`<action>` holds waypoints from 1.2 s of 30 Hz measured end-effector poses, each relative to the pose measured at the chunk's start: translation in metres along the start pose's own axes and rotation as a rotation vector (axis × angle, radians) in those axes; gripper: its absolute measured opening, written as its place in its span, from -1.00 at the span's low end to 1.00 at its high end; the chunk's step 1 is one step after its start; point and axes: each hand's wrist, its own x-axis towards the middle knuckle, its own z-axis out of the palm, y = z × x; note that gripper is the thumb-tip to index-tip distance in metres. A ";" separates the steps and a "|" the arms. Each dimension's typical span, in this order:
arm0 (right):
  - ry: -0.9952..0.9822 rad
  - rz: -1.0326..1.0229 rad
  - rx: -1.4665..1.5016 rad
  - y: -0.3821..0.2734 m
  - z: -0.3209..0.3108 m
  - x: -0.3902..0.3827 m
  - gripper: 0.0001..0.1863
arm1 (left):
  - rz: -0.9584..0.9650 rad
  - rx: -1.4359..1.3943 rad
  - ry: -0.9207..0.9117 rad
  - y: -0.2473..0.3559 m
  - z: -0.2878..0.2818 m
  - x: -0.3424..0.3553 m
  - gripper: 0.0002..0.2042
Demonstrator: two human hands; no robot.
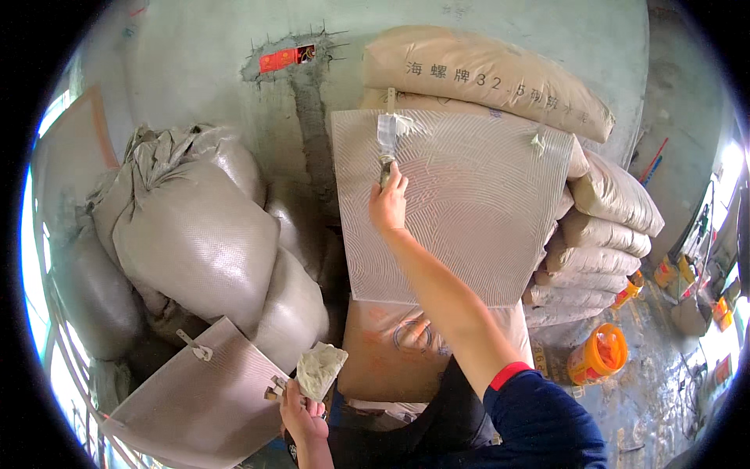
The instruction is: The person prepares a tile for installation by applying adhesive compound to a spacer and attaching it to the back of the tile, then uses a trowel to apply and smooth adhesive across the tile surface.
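My right hand (389, 202) grips the handle of a putty knife (387, 134). Its blade lies at the top edge of a large tile (461, 227) with a ridged back, beside a dab of white paste (409, 125). A narrow pale strip (391, 100) juts past that edge above the blade. A second paste dab (538, 143) sits near the tile's upper right corner. Lower down, my left hand (303, 414) is closed on a flat tool, mostly hidden, heaped with pale paste (320, 374). Small metal pieces (275, 388) show beside its fingers.
Another tile (203, 402) leans at lower left, with a strip and paste (195, 345) on it. Stuffed woven sacks (199, 242) crowd the left. Cement bags (484, 74) are stacked behind and right of the large tile. An orange bucket (598, 356) stands on the floor.
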 end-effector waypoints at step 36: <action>0.296 -0.158 -0.763 0.144 -0.310 0.044 -0.29 | -0.178 0.157 0.294 -0.012 0.048 -0.010 -0.71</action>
